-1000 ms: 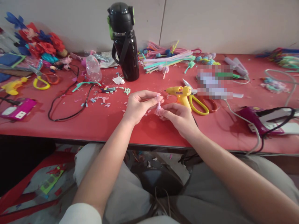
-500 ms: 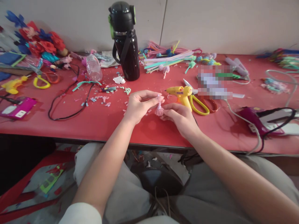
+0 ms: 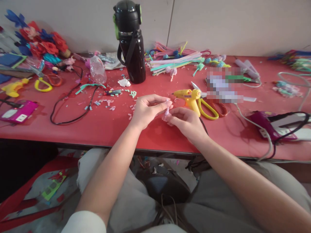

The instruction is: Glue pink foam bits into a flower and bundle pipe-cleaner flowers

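Head view: left hand (image 3: pixel 147 111) pinches top of pink piece (image 3: pixel 166 114), right hand (image 3: pixel 188 123) pinches its lower end. Glue gun (image 3: pixel 187 94) lies on table (image 3: pixel 73 133) just beyond right hand.

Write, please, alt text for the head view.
A person's left hand pinches the top of a pink piece; the right hand touches its lower end, above a red table. Beyond lie a glue gun and scissors; a black bottle stands farther back.
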Demonstrator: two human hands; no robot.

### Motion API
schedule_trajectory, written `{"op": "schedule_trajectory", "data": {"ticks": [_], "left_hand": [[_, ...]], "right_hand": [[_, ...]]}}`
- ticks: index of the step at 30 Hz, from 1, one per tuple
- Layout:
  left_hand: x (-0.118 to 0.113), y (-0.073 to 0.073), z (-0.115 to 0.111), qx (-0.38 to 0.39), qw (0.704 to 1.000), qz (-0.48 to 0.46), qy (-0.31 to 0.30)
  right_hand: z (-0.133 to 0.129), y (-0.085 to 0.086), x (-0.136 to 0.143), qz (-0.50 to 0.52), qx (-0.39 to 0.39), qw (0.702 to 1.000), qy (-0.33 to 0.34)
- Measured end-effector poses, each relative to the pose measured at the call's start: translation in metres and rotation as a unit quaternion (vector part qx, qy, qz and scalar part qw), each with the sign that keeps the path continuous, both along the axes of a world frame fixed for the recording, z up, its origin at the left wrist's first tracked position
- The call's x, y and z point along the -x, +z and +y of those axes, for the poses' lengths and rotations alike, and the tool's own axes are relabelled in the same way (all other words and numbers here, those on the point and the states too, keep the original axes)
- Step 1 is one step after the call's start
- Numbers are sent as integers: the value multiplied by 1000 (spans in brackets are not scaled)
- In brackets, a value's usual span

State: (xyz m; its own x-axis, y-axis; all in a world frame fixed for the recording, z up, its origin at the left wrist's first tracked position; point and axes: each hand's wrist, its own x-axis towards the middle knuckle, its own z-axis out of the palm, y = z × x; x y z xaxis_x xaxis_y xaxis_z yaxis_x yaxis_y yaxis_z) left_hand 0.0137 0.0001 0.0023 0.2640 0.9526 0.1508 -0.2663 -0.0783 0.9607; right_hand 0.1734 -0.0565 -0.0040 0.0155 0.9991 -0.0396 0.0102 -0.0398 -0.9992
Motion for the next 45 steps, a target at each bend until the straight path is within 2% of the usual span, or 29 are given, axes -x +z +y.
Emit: {"op": "schedule_trajectory", "data": {"ticks": [6,12,15,18,22,25,30,34,41,43,45], "left_hand": [[0,-2,1,-9,1000,-1,8],[10,0,10,-16,998,-12,51],[16,4,13,-2,998,-11,56],[18,7,13,10,998,-12,59],[18,9,15,61,996,-17,70],[19,10,17,120,990,-34,72],[19,11,17,217,971,-98,25],[16,13,16,264,956,-131,11],[16,12,16,250,957,-146,13],[17,12,16,231,963,-140,13],[18,11,16,202,970,-135,15]], "right_hand": [[0,0,-1,-2,3,1000,-1],[-1,-2,-3,16,12,1000,-11],[-3,-4,-7,-18,-9,1000,0],[-4,-2,-14,-107,-37,993,17],[-4,4,-22,-182,-54,982,17],[-3,7,-25,-171,-71,982,24],[-1,7,-26,-158,-89,982,53],[-2,4,-27,-178,-74,978,82],[-2,4,-26,-212,-70,970,99],[-1,9,-33,-262,-70,958,96],[1,17,-46,-349,-57,932,83]]}}
